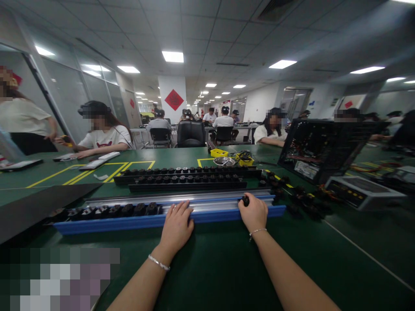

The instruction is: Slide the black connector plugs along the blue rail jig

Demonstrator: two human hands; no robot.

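Note:
A long blue rail (pixel 214 215) with a silvery inner channel lies across the green table in front of me. Several round black parts (pixel 127 210), perhaps sockets or knobs, sit in a row in its left half. My left hand (pixel 177 222) lies over the rail just right of that row, fingers stretched out flat. Near the rail's right end, my right hand (pixel 254 211) pinches one small round black part (pixel 245 200) between thumb and fingers. What is under the left fingers is hidden.
Two dark rails (pixel 188 186) full of similar parts lie behind. Loose black parts (pixel 301 201) are heaped at right, beside a grey power supply box (pixel 363 192) and an open computer case (pixel 324 151). Yellow bins (pixel 219 153) and a metal bowl (pixel 224 161) stand farther back. Co-workers sit around.

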